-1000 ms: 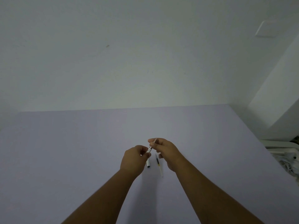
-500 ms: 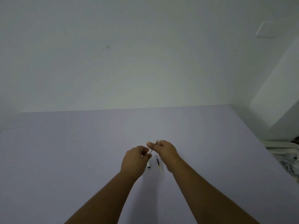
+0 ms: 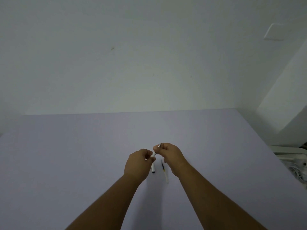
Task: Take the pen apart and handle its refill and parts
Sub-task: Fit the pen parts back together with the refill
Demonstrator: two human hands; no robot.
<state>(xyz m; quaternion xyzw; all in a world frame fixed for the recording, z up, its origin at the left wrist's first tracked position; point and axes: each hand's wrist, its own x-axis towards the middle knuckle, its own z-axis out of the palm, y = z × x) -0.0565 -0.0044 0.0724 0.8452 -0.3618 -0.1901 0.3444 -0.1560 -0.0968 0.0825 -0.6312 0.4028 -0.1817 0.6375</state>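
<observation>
Both hands hold a white pen barrel point(image 3: 154, 154) above the table, slanting up to the right. My left hand point(image 3: 138, 163) grips its lower end. My right hand point(image 3: 171, 156) pinches the upper end, where the metal tip point(image 3: 160, 144) pokes out past the fingers. Most of the barrel is hidden by fingers. On the table between the hands lies a short white cap point(image 3: 153, 168) with a dark end. Just right of it lies a thin refill point(image 3: 164, 170), dark at the far end, yellowish and clear toward me.
A pale purple table point(image 3: 83, 155) runs back to a white wall. At the right edge, beyond the table, stands a white appliance with cables point(image 3: 292, 163). A white wall plate point(image 3: 274, 32) is mounted at the upper right.
The right hand has shifted slightly down and left along the barrel, closing in on the left hand. Cap and refill on the table have not moved.
</observation>
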